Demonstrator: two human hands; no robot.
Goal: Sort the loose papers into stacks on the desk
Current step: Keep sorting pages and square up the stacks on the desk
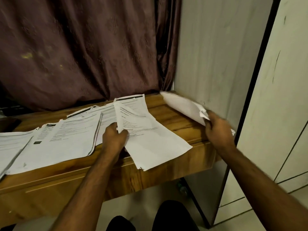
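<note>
**Paper in both hands: light, limp, easy to crease**

White printed paper is the whole job here, and it handles as thin sheet stock does: almost weightless, floppy, quick to bend or tear. The left hand (pixel 115 136) pinches a printed sheet (pixel 141 130) at its left edge, thumb over the top face and fingers curled beneath; beyond the fingers the page sags and curls, its near corner hanging past the front edge of the wooden desk (pixel 175 117), where that corner looks ragged. The right hand (pixel 218 130) grips a second sheet (pixel 181 105), blurred, fingers closed round its crumpled near end while the rest slants up and away from the fingertips toward the wall. To the left of the left hand's knuckles lie the stacks (pixel 66 139), overlapping and fanned, flat on the desk.

My judgement: each sheet is best taken at an edge with a soft pinch, supported underneath, since a one-sided hold lets it droop and a tight one wrinkles it. Smooth sheets slide over one another easily, so the stacks may skew when touched.
</note>
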